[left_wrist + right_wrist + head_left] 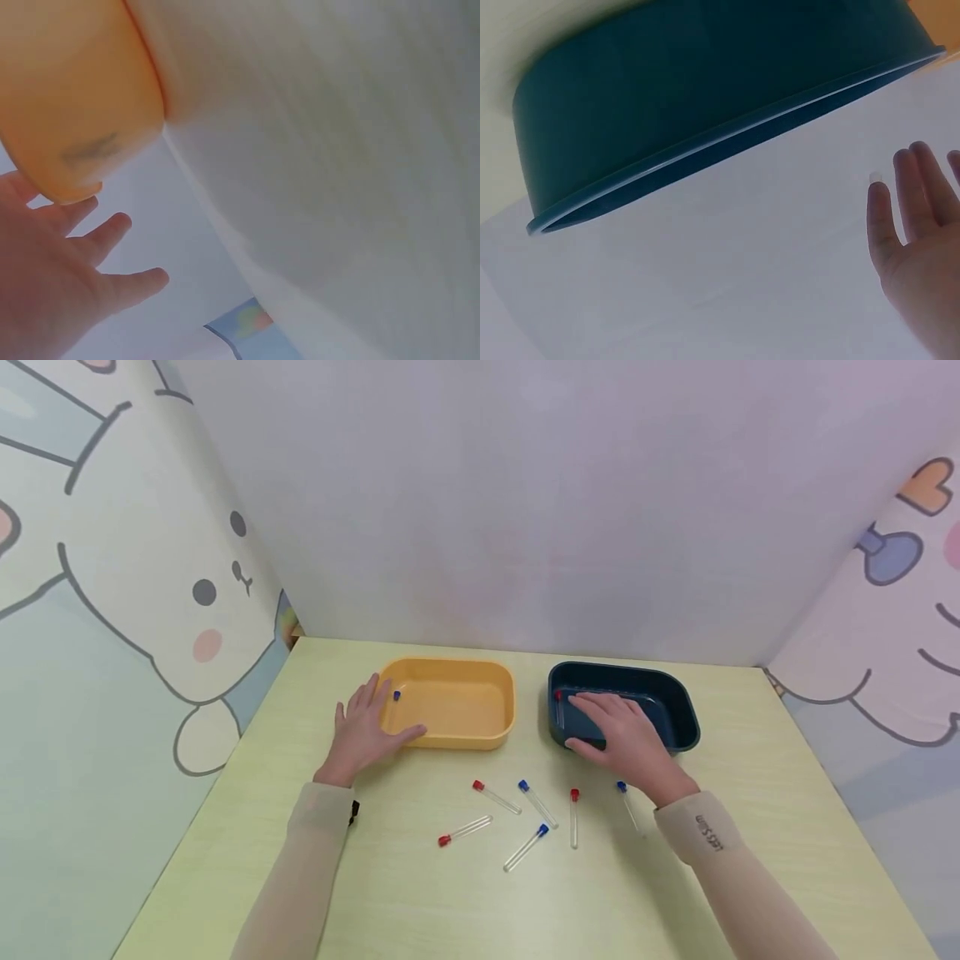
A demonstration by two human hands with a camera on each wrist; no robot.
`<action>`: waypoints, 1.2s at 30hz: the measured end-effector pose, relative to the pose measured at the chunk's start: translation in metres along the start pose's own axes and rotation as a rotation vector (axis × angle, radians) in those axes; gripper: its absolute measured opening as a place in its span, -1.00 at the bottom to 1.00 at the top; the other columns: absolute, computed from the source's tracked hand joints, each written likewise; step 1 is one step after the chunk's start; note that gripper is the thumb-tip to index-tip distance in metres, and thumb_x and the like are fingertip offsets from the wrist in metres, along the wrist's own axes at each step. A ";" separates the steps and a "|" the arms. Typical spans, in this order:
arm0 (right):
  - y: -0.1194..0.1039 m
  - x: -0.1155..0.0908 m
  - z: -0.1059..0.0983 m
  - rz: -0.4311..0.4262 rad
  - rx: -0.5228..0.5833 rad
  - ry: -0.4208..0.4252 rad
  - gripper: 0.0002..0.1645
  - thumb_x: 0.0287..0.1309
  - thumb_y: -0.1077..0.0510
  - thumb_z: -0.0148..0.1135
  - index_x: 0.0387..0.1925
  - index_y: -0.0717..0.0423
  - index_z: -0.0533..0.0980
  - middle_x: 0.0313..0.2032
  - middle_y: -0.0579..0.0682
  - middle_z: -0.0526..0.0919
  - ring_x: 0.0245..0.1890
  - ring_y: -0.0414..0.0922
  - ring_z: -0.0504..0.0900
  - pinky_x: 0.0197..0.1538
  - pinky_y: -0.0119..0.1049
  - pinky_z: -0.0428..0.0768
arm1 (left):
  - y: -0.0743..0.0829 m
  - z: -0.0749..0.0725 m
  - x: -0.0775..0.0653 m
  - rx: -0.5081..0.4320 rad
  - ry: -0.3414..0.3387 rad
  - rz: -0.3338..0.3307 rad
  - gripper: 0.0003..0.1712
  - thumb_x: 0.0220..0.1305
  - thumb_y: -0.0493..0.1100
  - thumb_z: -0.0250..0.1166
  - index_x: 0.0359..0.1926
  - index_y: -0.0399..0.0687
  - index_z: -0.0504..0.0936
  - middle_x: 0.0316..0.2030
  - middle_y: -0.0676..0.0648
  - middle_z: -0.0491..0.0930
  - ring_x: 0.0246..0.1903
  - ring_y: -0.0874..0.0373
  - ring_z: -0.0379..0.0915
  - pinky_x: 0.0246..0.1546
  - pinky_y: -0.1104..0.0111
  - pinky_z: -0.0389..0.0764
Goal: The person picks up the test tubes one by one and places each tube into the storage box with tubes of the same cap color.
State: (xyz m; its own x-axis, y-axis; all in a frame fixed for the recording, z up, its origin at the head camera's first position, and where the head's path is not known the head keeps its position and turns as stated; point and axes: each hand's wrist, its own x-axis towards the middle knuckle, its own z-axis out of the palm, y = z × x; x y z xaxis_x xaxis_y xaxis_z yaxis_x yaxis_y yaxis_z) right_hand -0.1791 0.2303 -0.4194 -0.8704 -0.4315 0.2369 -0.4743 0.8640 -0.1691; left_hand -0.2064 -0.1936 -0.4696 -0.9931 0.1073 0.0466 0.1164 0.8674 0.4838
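Observation:
In the head view my left hand point(365, 733) spreads its fingers over the left side of a yellow tray point(457, 739), its thumb by the front rim. A blue-capped tube point(397, 696) lies in that tray beside the fingers. My right hand point(628, 739) hovers over a dark blue tray point(678, 714) with fingers extended and thumb apart. Just left of its fingertips a red-capped tube point(558, 697) lies inside. The left wrist view has the left fingers at the yellow tray's rim point(101, 187). In the right wrist view the right fingers point(915, 187) show beyond the dark tray's wall point(705, 97).
In front of the trays lie clear tubes: three with red caps, such as one red-capped tube point(574, 818), and three with blue caps, such as one blue-capped tube point(525, 849). A pale wall point(480, 527) rises behind the table point(420, 910), and cartoon-printed panels flank both sides.

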 end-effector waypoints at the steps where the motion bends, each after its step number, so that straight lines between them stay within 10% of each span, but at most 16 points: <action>1: -0.002 0.000 0.000 -0.002 0.003 -0.007 -0.15 0.22 -0.23 0.43 0.44 0.00 0.42 0.38 0.11 0.52 0.38 0.14 0.46 0.43 0.22 0.39 | 0.000 -0.001 0.000 -0.007 -0.001 0.001 0.32 0.15 0.54 0.30 0.66 -0.04 -0.04 0.68 -0.20 -0.20 0.62 -0.30 -0.21 0.48 -0.48 -0.22; 17: -0.029 -0.002 0.008 -0.087 0.010 -0.030 -0.28 0.17 -0.17 0.49 0.32 -0.04 0.55 0.23 0.03 0.67 0.23 0.00 0.60 0.34 0.04 0.54 | -0.010 -0.003 -0.004 -0.081 -0.001 -0.002 0.36 0.11 0.41 0.44 0.64 -0.22 -0.03 0.65 -0.27 -0.08 0.58 -0.37 -0.08 0.52 -0.32 -0.01; 36: -0.047 -0.002 0.024 -0.097 0.084 -0.330 -0.35 0.20 -0.07 0.49 0.31 -0.10 0.56 0.11 -0.08 0.73 0.07 -0.10 0.66 0.24 -0.01 0.63 | -0.007 -0.009 -0.003 -0.024 -0.013 -0.028 0.44 0.06 0.48 0.44 0.63 -0.28 -0.04 0.62 -0.31 0.01 0.56 -0.34 -0.01 0.53 -0.28 0.04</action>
State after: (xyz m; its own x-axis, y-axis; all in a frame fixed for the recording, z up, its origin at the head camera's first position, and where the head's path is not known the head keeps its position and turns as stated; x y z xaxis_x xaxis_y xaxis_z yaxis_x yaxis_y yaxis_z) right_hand -0.1582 0.1840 -0.4353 -0.8100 -0.5829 -0.0637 -0.5542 0.7965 -0.2419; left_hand -0.2046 -0.2042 -0.4651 -0.9958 0.0895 0.0215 0.0880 0.8584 0.5054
